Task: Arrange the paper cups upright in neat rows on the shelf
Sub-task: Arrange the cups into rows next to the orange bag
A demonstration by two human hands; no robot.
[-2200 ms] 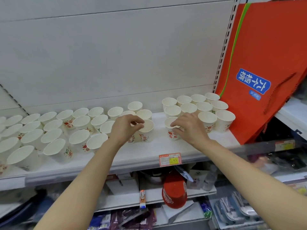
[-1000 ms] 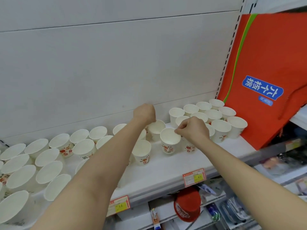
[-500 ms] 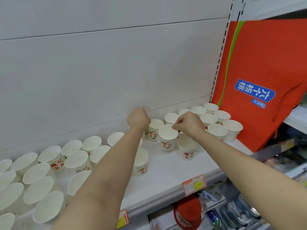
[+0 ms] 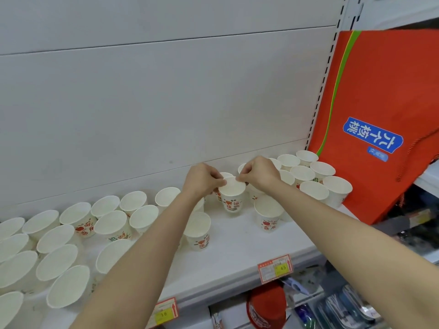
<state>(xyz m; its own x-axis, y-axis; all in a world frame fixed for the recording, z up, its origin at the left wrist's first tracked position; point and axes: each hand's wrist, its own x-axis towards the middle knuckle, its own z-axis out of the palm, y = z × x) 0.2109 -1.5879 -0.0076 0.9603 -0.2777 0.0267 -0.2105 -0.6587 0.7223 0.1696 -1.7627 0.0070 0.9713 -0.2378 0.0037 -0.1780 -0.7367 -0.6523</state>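
Observation:
Several white paper cups with red print stand upright on a white shelf [image 4: 237,248]. One cup [image 4: 232,197] stands mid-shelf near the back panel. My left hand [image 4: 202,180] pinches its rim on the left side and my right hand [image 4: 259,175] pinches its rim on the right side. A tidy block of cups [image 4: 313,176] fills the right end. A loose spread of cups [image 4: 71,233] covers the left part. Two single cups [image 4: 198,230] [image 4: 269,213] stand apart in front of the held one. Another cup is partly hidden behind my hands.
A red paper bag [image 4: 380,119] with a blue label leans at the shelf's right end, touching the cup block. Price tags [image 4: 275,268] hang on the front edge. Below the shelf sit a red cap [image 4: 266,307] and packaged goods. The grey back panel rises behind.
My left hand has come right from the back cup and now pinches the same cup rim as my right hand. The view has shifted slightly.

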